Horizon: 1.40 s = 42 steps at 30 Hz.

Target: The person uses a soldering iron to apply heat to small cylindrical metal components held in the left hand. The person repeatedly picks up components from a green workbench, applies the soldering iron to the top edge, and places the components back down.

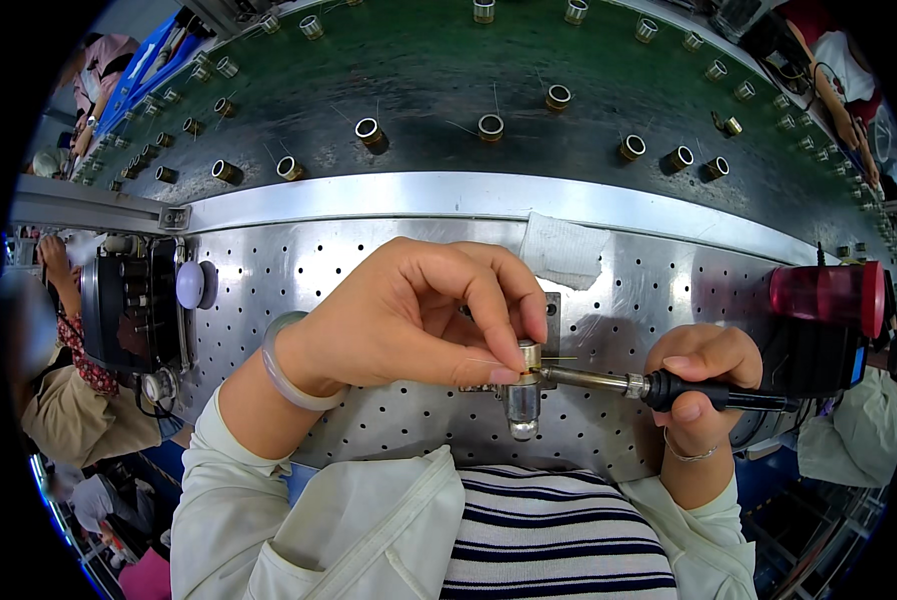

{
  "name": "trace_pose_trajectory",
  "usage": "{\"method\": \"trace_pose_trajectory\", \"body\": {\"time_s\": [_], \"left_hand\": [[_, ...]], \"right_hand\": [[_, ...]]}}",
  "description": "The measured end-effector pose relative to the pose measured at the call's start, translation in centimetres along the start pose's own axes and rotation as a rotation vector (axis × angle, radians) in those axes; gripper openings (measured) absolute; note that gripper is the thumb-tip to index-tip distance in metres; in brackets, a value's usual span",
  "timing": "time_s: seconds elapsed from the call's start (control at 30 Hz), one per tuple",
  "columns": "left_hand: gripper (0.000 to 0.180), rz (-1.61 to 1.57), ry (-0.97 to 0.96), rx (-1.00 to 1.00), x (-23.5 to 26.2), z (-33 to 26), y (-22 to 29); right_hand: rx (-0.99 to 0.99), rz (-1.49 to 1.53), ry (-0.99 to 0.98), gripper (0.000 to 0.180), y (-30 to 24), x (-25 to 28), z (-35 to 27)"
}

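In the middle, a small metal cylinder (531, 353) sits upright on a shiny round-ended metal holder (524, 408). My left hand (439, 310) reaches over from the left, thumb and forefinger pinched at the cylinder's side. A hair-thin wire (484, 361) shows at these fingertips, and another golden wire (561, 357) sticks out to the right of the cylinder. My right hand (707, 375) is closed around the black handle of a soldering iron (609, 383). The iron points left, its tip at the cylinder beside my left fingertips; whether it touches is too small to tell.
Under my hands lies a perforated metal worktop (269, 270) with a folded pale cloth (566, 248). Beyond a metal rail (449, 193), a green conveyor belt (419, 70) bears several similar cylinders. A black device (134, 310) stands left, a red container (829, 298) right. Other people sit at both sides.
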<state>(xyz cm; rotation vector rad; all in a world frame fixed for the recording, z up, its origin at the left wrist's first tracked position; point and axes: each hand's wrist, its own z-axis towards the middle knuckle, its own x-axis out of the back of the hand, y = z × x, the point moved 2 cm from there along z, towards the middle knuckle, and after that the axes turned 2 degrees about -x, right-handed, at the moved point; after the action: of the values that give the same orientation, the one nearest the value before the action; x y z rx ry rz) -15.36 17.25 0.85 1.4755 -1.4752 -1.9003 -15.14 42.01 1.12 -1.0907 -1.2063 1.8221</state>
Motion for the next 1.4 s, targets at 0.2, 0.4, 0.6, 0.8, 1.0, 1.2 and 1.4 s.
{"method": "trace_pose_trajectory", "body": {"time_s": [0.2,0.4,0.6,0.8,1.0,1.2,1.4], "left_hand": [[0.014,0.0,-0.021,-0.018,0.1,0.1,-0.1],[0.017,-0.055,-0.035,0.115,0.3,0.4,0.3],[0.028,0.016,-0.095,0.152,0.5,0.4,0.1],[0.027,-0.052,-0.065,0.164,0.0,0.5,0.4],[0.031,-0.018,-0.041,0.18,-0.1,0.6,0.4],[0.031,-0.051,-0.072,0.158,0.1,1.0,-0.1],[0.031,-0.075,-0.063,0.192,0.3,0.6,-0.1]], "right_hand": [[0.027,-0.031,-0.027,0.027,-0.2,0.1,0.1],[0.036,-0.061,-0.041,0.026,-0.3,0.4,0.2],[0.011,-0.031,-0.019,0.025,-0.3,0.4,0.3],[0.008,-0.048,-0.02,0.025,-0.6,0.3,0.4],[0.041,-0.059,-0.011,0.022,-0.7,0.6,0.4],[-0.026,0.029,0.091,0.025,-0.7,1.1,0.2],[0.013,0.01,0.056,0.025,-0.5,0.6,0.4]]}}
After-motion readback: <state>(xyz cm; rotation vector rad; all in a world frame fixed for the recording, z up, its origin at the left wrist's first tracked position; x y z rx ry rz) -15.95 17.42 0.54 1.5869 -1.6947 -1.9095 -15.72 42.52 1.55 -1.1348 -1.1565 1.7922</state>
